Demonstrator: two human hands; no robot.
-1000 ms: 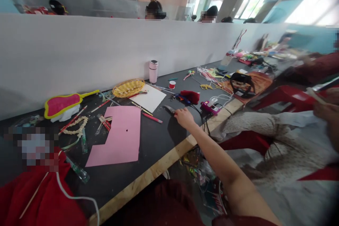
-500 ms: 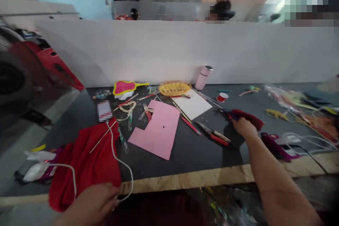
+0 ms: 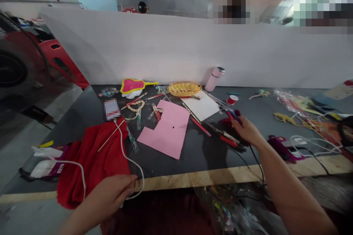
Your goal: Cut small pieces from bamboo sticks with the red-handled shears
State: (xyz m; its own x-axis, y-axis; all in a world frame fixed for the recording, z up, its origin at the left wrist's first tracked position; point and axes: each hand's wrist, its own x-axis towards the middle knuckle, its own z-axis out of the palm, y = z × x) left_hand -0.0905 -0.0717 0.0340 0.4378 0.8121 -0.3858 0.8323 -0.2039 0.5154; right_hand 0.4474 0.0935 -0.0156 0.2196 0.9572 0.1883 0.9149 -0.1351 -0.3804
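My left hand [image 3: 117, 191] is at the table's front edge, over the lower corner of a red cloth [image 3: 96, 154], beside a white cable [image 3: 129, 158]. Its fingers are pressed together, and what they may hold is hidden. My right hand [image 3: 245, 128] closes around a blue-and-red handled tool [image 3: 234, 114] on the right half of the table. A dark cord hangs below that hand. Just left of it lie pliers with red handles [image 3: 230, 140]. Pink paper [image 3: 171, 128] with a cut-out corner lies at the centre.
Behind are a yellow basket [image 3: 184, 89], a pink bottle [image 3: 214, 79], a red spool [image 3: 232, 99] and white paper [image 3: 202, 106]. A purple device [image 3: 285, 148] with cables sits right. A white partition [image 3: 165, 47] stands behind the table [image 3: 165, 183].
My right hand has moved left with the blue-and-red tool, and a dark cord now shows below it. My left hand has shifted slightly right and up. The view has shifted a little.
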